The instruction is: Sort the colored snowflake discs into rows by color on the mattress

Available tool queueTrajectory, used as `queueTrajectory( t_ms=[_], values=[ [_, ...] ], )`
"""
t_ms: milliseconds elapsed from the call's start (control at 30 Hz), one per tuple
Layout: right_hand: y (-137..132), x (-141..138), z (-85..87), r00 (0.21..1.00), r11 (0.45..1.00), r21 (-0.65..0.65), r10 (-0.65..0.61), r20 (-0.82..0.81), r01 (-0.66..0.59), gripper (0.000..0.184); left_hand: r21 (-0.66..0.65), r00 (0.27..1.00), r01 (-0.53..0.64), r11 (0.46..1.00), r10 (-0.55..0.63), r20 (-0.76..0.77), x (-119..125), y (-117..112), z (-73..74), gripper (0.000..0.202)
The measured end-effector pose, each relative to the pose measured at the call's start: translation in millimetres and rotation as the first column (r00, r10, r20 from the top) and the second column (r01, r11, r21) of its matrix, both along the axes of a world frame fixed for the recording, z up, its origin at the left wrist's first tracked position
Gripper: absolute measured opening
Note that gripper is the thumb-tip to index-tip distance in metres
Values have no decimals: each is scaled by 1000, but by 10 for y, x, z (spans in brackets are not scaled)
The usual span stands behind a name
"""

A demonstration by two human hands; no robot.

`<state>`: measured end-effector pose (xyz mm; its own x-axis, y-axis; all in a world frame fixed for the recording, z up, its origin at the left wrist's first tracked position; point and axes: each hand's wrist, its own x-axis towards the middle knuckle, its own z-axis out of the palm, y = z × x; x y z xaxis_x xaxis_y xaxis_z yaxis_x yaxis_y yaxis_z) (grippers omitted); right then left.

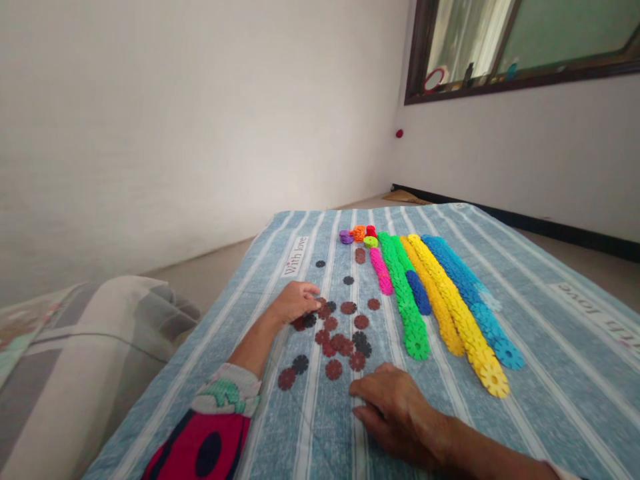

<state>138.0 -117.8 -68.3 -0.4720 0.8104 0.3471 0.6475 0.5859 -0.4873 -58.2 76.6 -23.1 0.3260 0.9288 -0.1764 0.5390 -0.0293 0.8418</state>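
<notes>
Left hand (297, 301): reaches over the far left of the loose discs, fingers loosely bent and little spread, fingertips at a brown disc; whether they grip it cannot be told. Sleeve (207, 427): red with a dark spot, pale patterned cuff.

Right hand (395, 403): low over the cloth, just on the near side of the loose discs; fingers curled, thumb slightly apart from the forefinger; whether anything lies inside the curl cannot be told.

Brown discs (333, 369) and black discs (301, 364): notched, flat, scattered between and beyond the two hands, some overlapping.

Brown stack (360, 255): short, beyond the scatter.

Far group, close together: purple stack (346, 237), orange stack (359, 233), red stack (371, 231), lime stack (371, 242).

Right of the scatter, overlapping discs in rows: pink row (381, 272), short; green rows (417, 343); dark blue row (419, 292), short; yellow rows (453, 300); blue rows (460, 287), outermost.

Striped cloth (280, 433): blue and white, lettered "With love", beneath all the discs.
</notes>
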Motion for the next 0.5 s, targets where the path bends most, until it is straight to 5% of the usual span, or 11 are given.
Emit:
queueTrajectory(
  t_ms=[233,500],
  values=[
    [99,63,117,999,995,-94,-23,-29,20,9,31,981,94,995,-87,-174,77,95,76,28],
    [156,224,133,990,978,-197,36,-138,-63,19,-28,967,-63,998,54,-248,209,23,228,28]
  ],
)
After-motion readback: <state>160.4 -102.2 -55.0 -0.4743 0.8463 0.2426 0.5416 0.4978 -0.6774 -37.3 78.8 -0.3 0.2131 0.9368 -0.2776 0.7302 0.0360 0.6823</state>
